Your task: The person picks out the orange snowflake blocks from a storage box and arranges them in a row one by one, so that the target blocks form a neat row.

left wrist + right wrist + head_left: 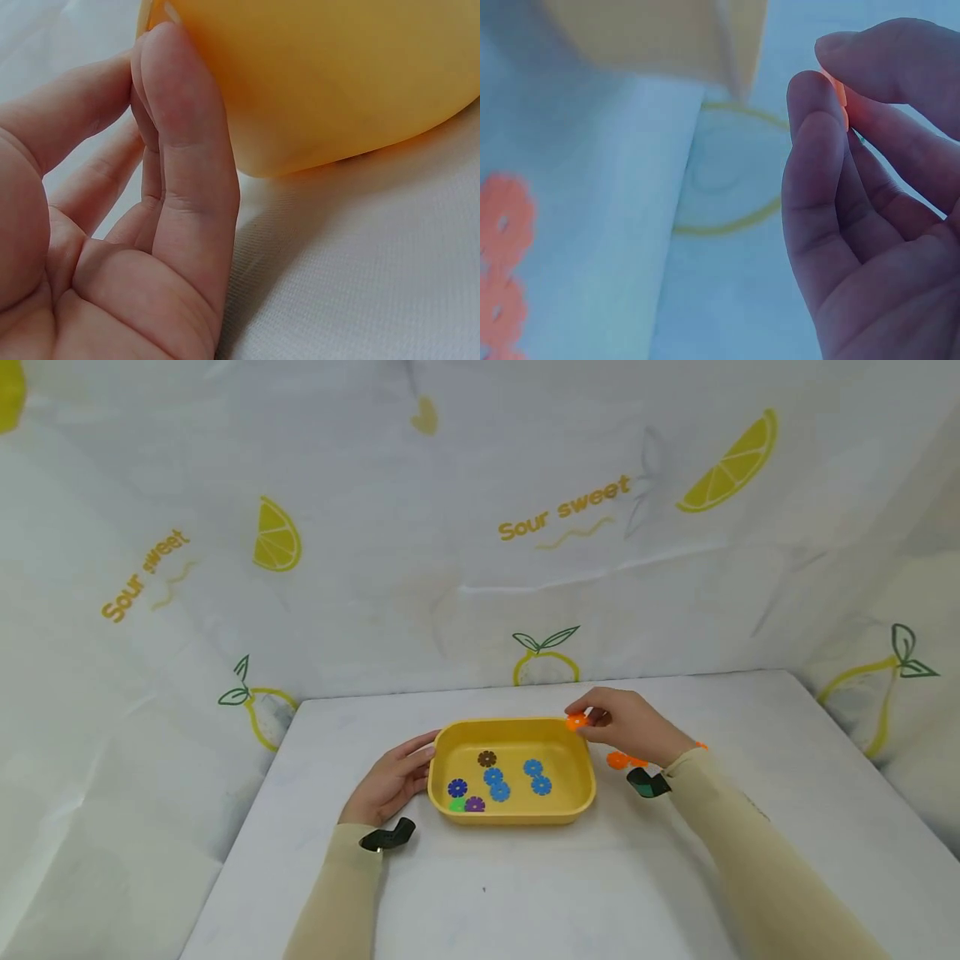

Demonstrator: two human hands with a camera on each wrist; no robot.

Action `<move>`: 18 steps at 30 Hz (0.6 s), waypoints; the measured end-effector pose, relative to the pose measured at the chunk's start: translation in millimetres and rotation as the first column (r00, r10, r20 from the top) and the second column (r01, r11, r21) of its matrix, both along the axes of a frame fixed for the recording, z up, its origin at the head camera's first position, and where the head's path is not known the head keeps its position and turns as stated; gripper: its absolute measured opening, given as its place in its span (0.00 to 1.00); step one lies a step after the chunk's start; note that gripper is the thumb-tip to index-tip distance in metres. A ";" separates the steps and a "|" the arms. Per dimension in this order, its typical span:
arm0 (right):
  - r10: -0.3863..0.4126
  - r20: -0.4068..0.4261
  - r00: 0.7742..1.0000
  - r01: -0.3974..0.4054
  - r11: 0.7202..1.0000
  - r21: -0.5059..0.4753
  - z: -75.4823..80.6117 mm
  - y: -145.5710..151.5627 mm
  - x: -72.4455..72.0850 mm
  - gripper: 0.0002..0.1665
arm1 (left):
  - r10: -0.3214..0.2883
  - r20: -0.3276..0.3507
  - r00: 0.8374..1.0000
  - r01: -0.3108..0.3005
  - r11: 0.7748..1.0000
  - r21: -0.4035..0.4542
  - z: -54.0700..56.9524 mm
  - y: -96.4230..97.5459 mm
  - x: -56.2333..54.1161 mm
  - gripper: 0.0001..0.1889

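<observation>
A yellow tray [517,817] stands on the white table, its left end beside my left hand [390,783]. My left fingertips [176,67] come together at the tray's edge and hold it there. Over the tray's far right corner, my right hand [626,727] pinches an orange snowflake disc [577,722] between thumb and fingers. The right wrist view shows only a sliver of that disc. Inside the tray lie a brown disc [487,759], several light blue discs [542,785], a dark blue disc [457,788], a green disc [457,806] and a purple disc [475,805].
More orange discs [618,760] lie on the table right of the tray, partly hidden by my right hand and wrist. Behind the table [480,902] hangs a white cloth [390,610] printed with lemons and lettering. Each wrist wears a dark strap [388,836].
</observation>
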State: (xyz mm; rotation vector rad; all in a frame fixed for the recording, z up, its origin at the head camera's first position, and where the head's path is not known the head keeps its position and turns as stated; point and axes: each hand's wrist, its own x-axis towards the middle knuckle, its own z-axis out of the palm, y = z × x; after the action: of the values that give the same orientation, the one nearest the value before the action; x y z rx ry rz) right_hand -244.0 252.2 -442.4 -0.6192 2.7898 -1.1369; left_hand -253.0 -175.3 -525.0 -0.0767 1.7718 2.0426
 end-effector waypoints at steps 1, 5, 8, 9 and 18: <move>-0.024 0.003 1.000 0.024 1.000 0.000 -3.3 8.0 2.1 0.17 | 0.000 -0.001 1.000 0.000 1.000 -0.003 -0.3 0.0 0.4 0.28; -0.121 0.022 0.992 0.121 0.993 0.009 -16.0 41.0 10.4 0.18 | -0.004 -0.004 1.000 0.004 1.000 -0.005 0.4 0.8 1.4 0.29; -0.187 0.040 0.982 0.186 0.982 0.020 -25.6 65.6 16.6 0.20 | -0.002 0.003 1.000 0.002 1.000 -0.003 0.8 0.9 1.6 0.29; -0.204 0.042 0.978 0.204 0.979 0.024 -28.9 73.5 18.7 0.21 | 0.002 0.010 1.000 -0.002 1.000 -0.002 0.7 0.7 1.6 0.28; -0.306 0.003 0.952 0.306 0.951 0.048 -47.0 128.3 38.5 0.23 | 0.011 0.030 1.000 -0.010 1.000 -0.004 -0.1 2.0 1.5 0.27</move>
State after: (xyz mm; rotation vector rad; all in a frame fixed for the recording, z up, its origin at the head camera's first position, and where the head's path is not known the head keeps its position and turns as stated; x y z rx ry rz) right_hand -205.5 380.5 -489.4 -0.1766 2.9658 -1.1101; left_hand -251.4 -173.3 -525.1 -0.1172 1.7610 2.0349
